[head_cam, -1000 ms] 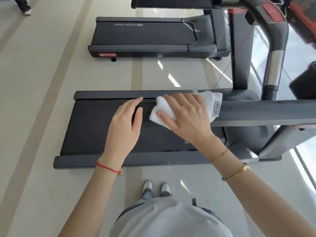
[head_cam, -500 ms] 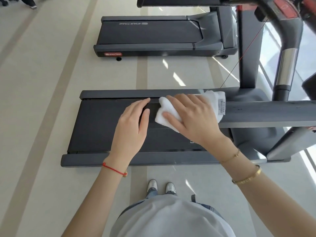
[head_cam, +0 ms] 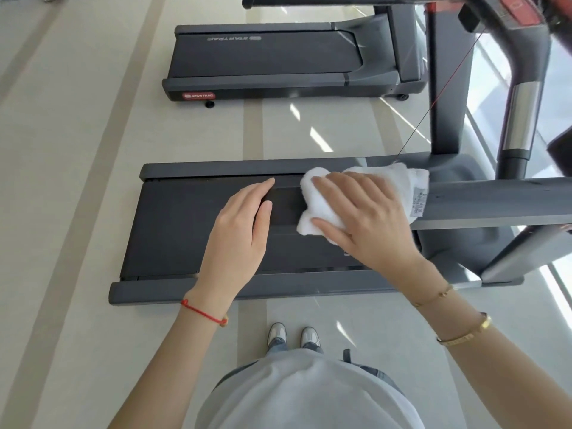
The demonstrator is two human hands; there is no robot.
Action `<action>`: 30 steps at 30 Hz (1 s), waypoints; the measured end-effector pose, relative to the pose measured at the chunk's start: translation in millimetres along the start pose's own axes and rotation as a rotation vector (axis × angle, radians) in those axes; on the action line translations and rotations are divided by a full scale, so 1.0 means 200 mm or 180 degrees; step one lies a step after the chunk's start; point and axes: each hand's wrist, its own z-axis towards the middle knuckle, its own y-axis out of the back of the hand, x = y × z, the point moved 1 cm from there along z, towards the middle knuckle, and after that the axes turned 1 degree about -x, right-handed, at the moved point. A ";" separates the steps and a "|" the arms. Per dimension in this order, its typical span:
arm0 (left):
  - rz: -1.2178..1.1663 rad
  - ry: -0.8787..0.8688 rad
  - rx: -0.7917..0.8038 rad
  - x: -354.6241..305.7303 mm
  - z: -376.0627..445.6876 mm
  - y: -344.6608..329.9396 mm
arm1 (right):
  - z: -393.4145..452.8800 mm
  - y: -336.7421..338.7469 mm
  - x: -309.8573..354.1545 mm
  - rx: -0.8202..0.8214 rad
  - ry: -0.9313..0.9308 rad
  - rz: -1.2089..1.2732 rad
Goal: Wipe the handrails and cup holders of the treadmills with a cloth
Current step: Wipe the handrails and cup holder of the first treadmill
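A dark grey handrail [head_cam: 495, 199] runs from the right edge towards the middle, above the near treadmill's belt [head_cam: 173, 230]. A white cloth [head_cam: 322, 209] with a small label lies over the rail. My right hand [head_cam: 368, 221] presses flat on the cloth with its fingers spread. My left hand [head_cam: 238, 236] rests on the rail's free end, fingers straight and close together, a short gap left of the cloth. No cup holder is in view.
A second treadmill [head_cam: 266, 57] stands further off across a strip of pale floor. At the right rise a dark upright post [head_cam: 445, 88] and a curved handle with a chrome section [head_cam: 520, 119]. A thin red cord [head_cam: 433, 103] hangs there. My shoes [head_cam: 292, 335] stand beside the deck.
The view has drifted a little. My right hand and the cloth have slid slightly to the right along the rail. My left hand stays on the rail's end.
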 end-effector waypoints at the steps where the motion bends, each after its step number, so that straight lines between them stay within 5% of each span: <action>1: 0.0019 0.0007 0.0006 0.00 0.00 0.00 | -0.03 0.01 -0.05 -0.0012 -0.0092 -0.0078; 5: -0.0028 0.0012 -0.0012 0.00 0.00 0.00 | 0.03 0.00 -0.06 -0.0298 -0.0856 -0.0154; 9: -0.0131 0.0012 -0.0016 0.00 -0.01 -0.01 | 0.13 -0.07 0.16 -0.0210 -0.0537 0.0079; 13: -0.0108 0.0000 0.0007 0.00 -0.01 -0.01 | 0.01 -0.02 0.04 -0.0147 -0.0116 -0.0151; 19: -0.0111 0.0021 0.0006 -0.01 0.00 0.01 | 0.07 -0.01 -0.03 -0.0379 -0.0971 -0.0273; 26: -0.0104 0.0000 0.0060 -0.02 0.00 0.02 | 0.01 -0.03 0.02 -0.0246 -0.0058 -0.0119; 30: -0.0034 0.0026 0.0091 -0.03 0.00 0.03 | 0.00 0.02 -0.14 -0.0404 -0.0804 -0.0297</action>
